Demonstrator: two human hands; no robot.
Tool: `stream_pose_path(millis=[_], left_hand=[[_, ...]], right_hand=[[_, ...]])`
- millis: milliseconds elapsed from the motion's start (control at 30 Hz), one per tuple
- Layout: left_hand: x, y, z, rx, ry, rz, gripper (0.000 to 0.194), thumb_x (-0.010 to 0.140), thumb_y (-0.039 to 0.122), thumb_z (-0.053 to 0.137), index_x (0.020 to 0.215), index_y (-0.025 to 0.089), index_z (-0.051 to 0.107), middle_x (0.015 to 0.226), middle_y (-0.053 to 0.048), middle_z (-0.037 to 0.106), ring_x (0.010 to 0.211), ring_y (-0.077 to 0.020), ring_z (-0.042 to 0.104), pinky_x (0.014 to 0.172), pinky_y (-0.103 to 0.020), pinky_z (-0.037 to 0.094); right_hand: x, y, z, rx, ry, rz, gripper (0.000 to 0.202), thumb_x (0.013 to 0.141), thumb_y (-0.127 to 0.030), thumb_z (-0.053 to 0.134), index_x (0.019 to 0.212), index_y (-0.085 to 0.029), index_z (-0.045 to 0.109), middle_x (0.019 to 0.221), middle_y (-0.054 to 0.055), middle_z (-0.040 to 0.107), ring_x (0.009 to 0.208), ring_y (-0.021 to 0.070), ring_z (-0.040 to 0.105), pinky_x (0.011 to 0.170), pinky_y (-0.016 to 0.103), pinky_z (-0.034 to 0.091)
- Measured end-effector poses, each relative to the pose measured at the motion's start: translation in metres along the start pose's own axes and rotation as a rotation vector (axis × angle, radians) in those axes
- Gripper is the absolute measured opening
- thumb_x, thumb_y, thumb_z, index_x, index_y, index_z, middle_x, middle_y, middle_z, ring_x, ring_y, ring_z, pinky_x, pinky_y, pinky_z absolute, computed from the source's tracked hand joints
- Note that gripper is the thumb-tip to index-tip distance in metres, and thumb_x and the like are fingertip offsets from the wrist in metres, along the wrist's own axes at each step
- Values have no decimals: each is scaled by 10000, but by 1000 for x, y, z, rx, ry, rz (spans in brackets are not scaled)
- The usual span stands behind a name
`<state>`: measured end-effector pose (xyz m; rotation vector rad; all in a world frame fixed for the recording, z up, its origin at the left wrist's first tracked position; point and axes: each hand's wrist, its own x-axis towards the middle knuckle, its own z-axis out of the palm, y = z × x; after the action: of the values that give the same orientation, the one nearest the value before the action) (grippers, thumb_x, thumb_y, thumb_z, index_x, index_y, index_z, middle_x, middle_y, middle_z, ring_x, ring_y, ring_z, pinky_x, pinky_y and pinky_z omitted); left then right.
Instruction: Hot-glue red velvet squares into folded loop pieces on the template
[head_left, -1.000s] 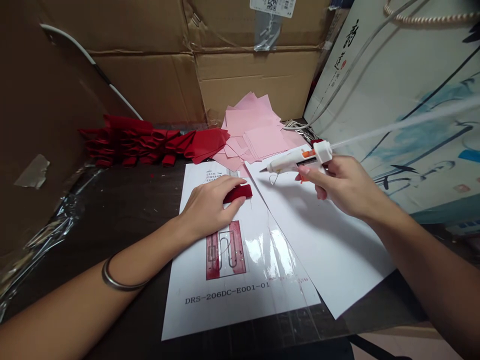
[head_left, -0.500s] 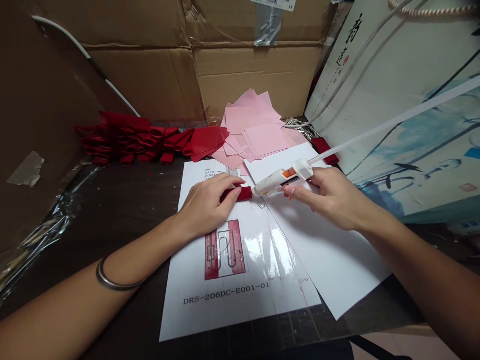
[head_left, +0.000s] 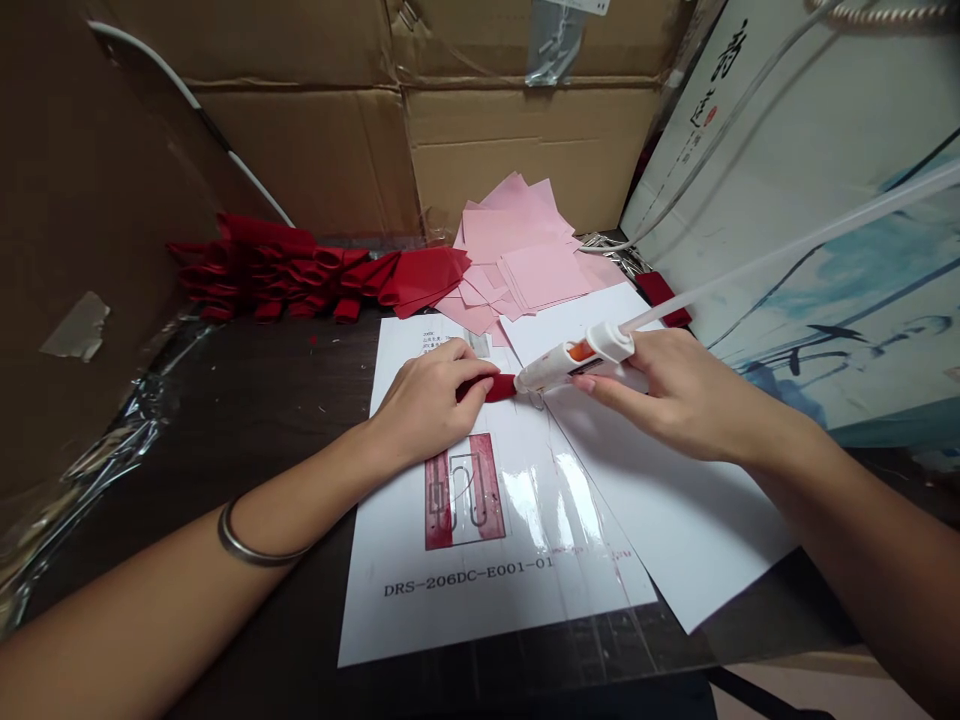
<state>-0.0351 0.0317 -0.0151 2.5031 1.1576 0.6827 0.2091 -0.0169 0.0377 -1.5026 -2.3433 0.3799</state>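
My left hand (head_left: 435, 402) is closed on a small red folded fabric piece (head_left: 501, 388), pressing it down on a printed sheet (head_left: 420, 625). In my right hand (head_left: 667, 395) is a white glue gun (head_left: 559, 362) with an orange part, its nozzle at the right end of the red piece. A long pale glue stick (head_left: 787, 245) runs out of the gun's back toward the upper right. Beneath the nozzle a thin bent wire (head_left: 536, 400) shows. The right fingers are partly hidden behind the gun.
Red folded fabric pieces (head_left: 300, 270) lie piled at the back left, beside pink paper squares (head_left: 540, 270). Metal clips (head_left: 615, 250) and another red piece (head_left: 664, 298) sit farther right. A cardboard box (head_left: 517, 140) stands behind; a painted white panel (head_left: 825, 280) stands at right with a grey cable (head_left: 712, 140).
The whole scene has shifted slightly right in view. Both hands keep their holds, and the nozzle still meets the end of the red piece.
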Motion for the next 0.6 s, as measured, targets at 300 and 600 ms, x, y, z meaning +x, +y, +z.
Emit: stream_pose_path(millis=[300,600], left_hand=[[-1,-1,1,-3,22,12,237,899,213,545,1036,197,739,910,-38,625,771,-154,580,670,-295,441],[-1,-3,2,-2,33,24,232,911,219,534,1027,189,733,901,-33,611,762,-150,575,673,-302,444]], right_hand=[[1,1,1,-72,-12,36,299,932,-448,446,776,-213,546,656,18,567,585,176,478,569,317,274],[2,0,7,-156,58,65,342,938,-462,411,767,-201,551,643,33,565,558,169,468,561,320,311]])
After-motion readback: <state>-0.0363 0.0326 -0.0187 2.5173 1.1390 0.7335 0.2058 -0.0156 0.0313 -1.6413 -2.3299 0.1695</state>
